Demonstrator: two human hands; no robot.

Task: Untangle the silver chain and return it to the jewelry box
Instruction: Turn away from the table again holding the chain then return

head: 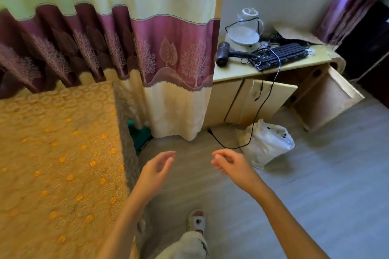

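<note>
No silver chain and no jewelry box show in this view. My left hand (156, 167) hovers over the floor beside the bed's corner, fingers relaxed and slightly bent, holding nothing. My right hand (230, 164) hangs a short way to its right, fingers loosely curled, also holding nothing. Both hands are in the air, apart from each other and touching nothing.
A bed with a yellow patterned cover (54, 160) fills the left. A cream and purple curtain (147, 48) hangs behind it. A low desk (273, 67) at the right carries a kettle (246, 27), hair dryer (226, 53) and keyboard (280, 54). A white plastic bag (267, 143) and a black cable (223, 143) lie on the grey floor.
</note>
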